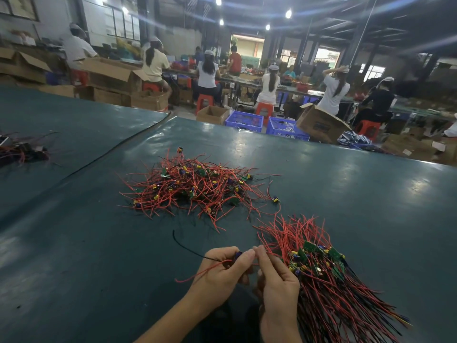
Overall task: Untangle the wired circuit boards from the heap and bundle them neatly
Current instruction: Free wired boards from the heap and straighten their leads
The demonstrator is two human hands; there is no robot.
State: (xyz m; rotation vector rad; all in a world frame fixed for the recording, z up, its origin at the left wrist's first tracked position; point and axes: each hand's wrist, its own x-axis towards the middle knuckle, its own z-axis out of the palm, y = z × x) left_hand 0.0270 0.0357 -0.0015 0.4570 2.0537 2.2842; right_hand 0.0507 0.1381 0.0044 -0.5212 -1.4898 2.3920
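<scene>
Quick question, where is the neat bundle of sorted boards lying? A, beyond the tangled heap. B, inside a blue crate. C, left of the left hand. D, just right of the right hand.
D: the aligned bundle lies on the table right beside the right hand, nearer than the tangled heap, while the left hand pinches one wired board.

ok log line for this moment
left hand: holds wired board | right hand: pinches wire | bundle: at right | heap: tangled

Factory floor: capped workers (268, 85) at long benches (247, 81), cartons (113, 73).
</scene>
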